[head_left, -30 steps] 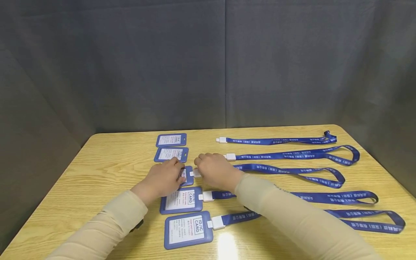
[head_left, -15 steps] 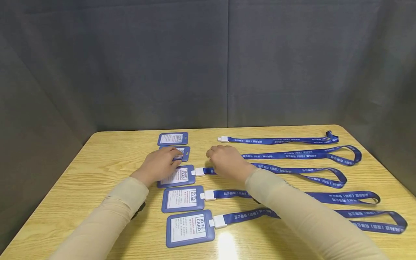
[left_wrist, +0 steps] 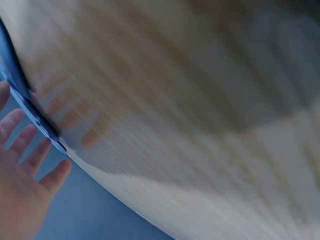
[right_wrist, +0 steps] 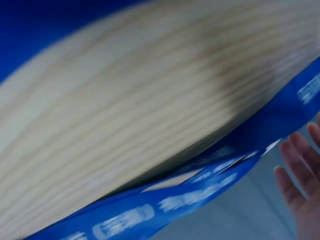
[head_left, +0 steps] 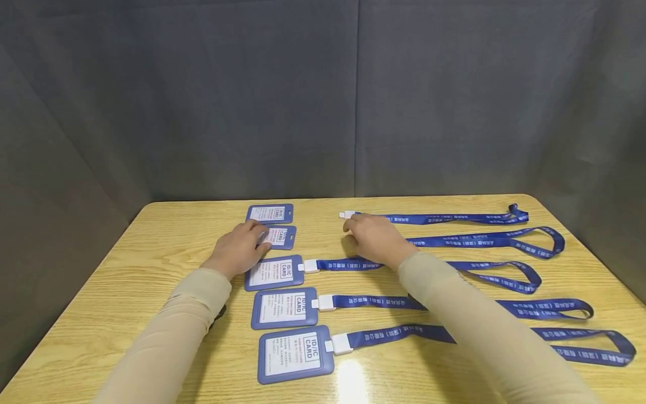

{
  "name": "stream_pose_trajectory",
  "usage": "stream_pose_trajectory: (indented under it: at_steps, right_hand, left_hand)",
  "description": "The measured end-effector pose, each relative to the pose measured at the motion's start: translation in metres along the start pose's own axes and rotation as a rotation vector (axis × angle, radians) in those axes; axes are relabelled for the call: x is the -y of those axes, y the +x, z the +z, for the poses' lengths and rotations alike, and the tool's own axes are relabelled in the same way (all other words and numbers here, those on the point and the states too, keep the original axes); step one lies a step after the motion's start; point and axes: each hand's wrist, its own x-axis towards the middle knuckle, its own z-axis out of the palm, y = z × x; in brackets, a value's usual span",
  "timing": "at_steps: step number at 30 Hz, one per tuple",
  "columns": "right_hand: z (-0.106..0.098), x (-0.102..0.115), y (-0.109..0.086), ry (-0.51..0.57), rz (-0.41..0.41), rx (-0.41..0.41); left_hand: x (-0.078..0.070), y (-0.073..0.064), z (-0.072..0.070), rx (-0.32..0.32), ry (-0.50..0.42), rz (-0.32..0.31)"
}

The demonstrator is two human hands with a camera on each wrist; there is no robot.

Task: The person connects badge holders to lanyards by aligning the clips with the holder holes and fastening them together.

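Note:
In the head view, my left hand [head_left: 237, 249] lies over the left part of a blue ID card holder [head_left: 284, 238], second from the back. The left wrist view shows that hand's fingers spread beside a blue edge; whether they touch it, I cannot tell. My right hand [head_left: 375, 238] hovers over the near end of a blue lanyard [head_left: 464, 241], hiding its clip. Its fingers appear straight in the right wrist view, close to the printed strap [right_wrist: 175, 200]. Behind it, another lanyard [head_left: 434, 219] ends in a white clip [head_left: 348, 215]. The rearmost card holder [head_left: 269, 213] lies unattached.
Nearer me, a card holder [head_left: 275, 272], a second card holder [head_left: 285, 308] and a third card holder [head_left: 296, 354] are joined to lanyards by white clips [head_left: 326, 302]. The wooden table [head_left: 151, 269] meets a dark curtain [head_left: 252, 101] behind.
Both hands have left the third card holder and its clip, which are now joined and flat. The left moved back to the second holder; the right moved back and rightward to the second lanyard.

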Motion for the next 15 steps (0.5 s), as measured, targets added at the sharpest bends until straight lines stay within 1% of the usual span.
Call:
stream_pose_trajectory:
  at_steps: [6, 10, 15]
  right_hand:
    - [0.001, -0.019, -0.006, 0.064, 0.011, 0.057]
    - [0.001, -0.029, -0.010, 0.112, 0.030, 0.070]
    - [0.000, -0.037, -0.015, 0.155, 0.054, 0.084]
  left_hand:
    - [0.004, 0.001, 0.001, 0.033, 0.001, -0.024]
    - [0.002, 0.004, 0.000, 0.052, 0.022, -0.042]
    - [-0.001, 0.009, 0.000, 0.076, 0.026, -0.073]
